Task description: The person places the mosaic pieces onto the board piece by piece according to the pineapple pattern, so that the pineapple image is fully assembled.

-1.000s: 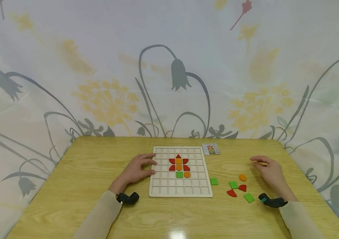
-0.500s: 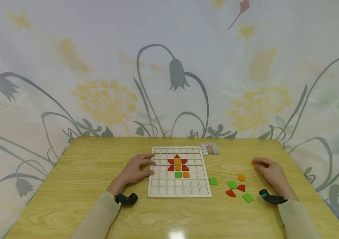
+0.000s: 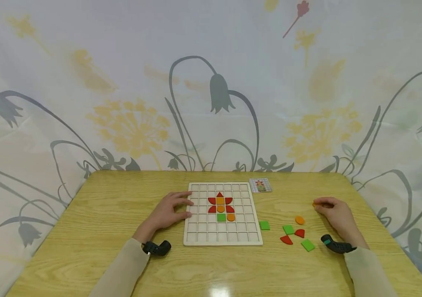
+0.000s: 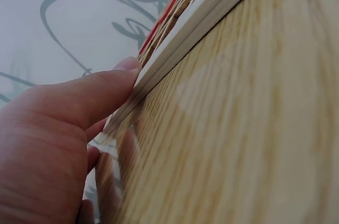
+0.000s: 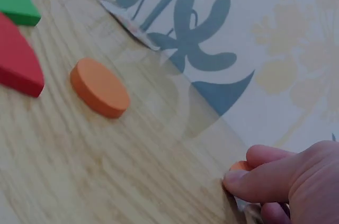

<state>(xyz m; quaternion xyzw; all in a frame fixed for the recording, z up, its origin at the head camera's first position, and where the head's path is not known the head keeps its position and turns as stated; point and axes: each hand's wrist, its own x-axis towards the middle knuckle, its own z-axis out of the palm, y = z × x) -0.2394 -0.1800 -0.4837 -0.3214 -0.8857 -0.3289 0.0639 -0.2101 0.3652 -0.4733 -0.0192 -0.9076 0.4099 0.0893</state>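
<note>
A white gridded board lies mid-table, bearing a flower-like pattern of red pieces, an orange square, two orange discs and a green square. My left hand rests at the board's left edge with its fingers spread; in the left wrist view the thumb touches the rim. At the right side of the table, my right hand pinches an orange disc between thumb and fingers, which hide most of it. Another orange disc lies flat on the table nearby.
Between the board and my right hand lie loose green squares and two red quarter-circle pieces. A small pattern card sits by the board's far right corner. A flower-printed cloth hangs behind the wooden table.
My right hand's fingers have closed on the orange disc, which showed beneath the fingertips half a second ago. My left hand has stayed at the board's edge. The head view has shifted slightly.
</note>
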